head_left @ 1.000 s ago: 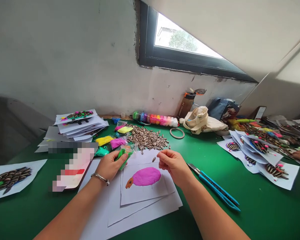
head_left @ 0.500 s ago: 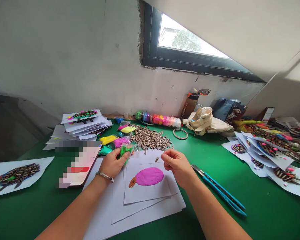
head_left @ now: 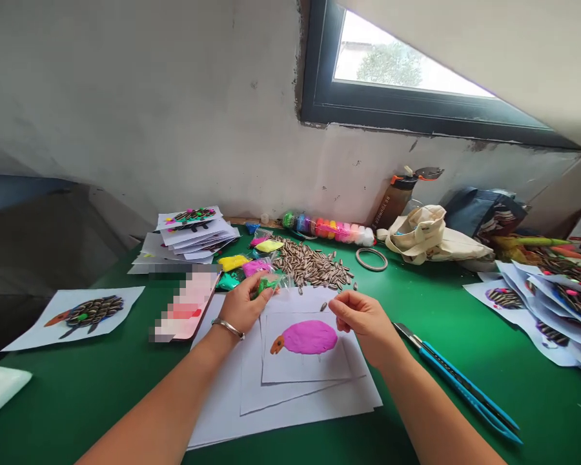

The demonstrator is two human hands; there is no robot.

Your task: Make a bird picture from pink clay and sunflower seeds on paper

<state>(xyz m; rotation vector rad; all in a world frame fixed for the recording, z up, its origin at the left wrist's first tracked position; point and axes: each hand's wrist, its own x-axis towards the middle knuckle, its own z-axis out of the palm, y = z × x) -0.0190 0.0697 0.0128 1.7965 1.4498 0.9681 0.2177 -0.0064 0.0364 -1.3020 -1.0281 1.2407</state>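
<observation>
My left hand (head_left: 244, 305) is closed on a clear plastic packet of green clay (head_left: 269, 282), above the top of the white paper. My right hand (head_left: 359, 316) is curled with thumb and forefinger pinched; anything between them is too small to make out. A single sunflower seed (head_left: 324, 306) lies just left of those fingertips. Below the hands, a white sheet (head_left: 290, 371) carries a flat pink clay oval (head_left: 310, 337) joined to an orange-brown clay head (head_left: 277, 345) with a dark eye. Larger white sheets (head_left: 319, 413) lie underneath.
Behind the hands is a heap of sunflower seeds (head_left: 314, 263), beside clay packets (head_left: 234, 262). A blue utility knife (head_left: 465, 381) lies right of my forearm. Around them are a phone (head_left: 188, 303), a tape ring (head_left: 372, 259), a cloth bag (head_left: 416, 232) and finished seed pictures (head_left: 97, 313).
The view has turned left, so everything on the table appears shifted right. A white object has come into view at the lower left. Both hands keep nearly the same pose.
</observation>
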